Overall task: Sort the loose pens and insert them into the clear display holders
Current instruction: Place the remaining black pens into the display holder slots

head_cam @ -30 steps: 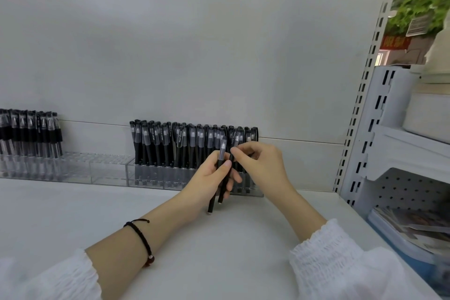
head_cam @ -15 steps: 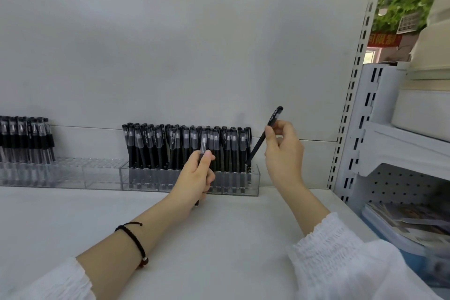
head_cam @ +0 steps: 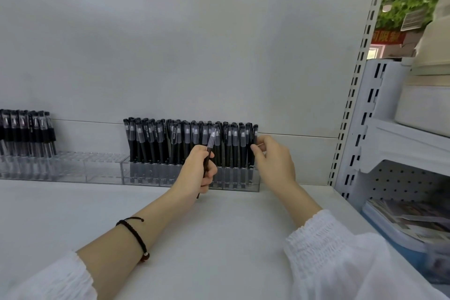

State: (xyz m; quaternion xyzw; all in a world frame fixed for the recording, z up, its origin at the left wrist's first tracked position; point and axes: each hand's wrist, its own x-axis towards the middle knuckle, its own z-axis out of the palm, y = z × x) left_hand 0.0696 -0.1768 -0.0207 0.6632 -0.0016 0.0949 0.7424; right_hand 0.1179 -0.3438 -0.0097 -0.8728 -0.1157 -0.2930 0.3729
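The left hand (head_cam: 197,173) curls its fingers round a loose pen (head_cam: 211,140), holding it cap-up and tilted right, just in front of the clear holder (head_cam: 146,178), which stands packed with pens at the far side of the shelf (head_cam: 219,238). The right hand (head_cam: 275,161) has its fingers loosely curled at the holder's rightmost pen (head_cam: 255,134); whether they pinch it cannot be told.

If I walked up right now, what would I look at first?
Probably the long row of black pens standing in the clear holder at the back of the white shelf. Right in front of it, the left hand grips one loose pen with a see-through cap. The right hand has its fingertips at the end pen on the row's right.
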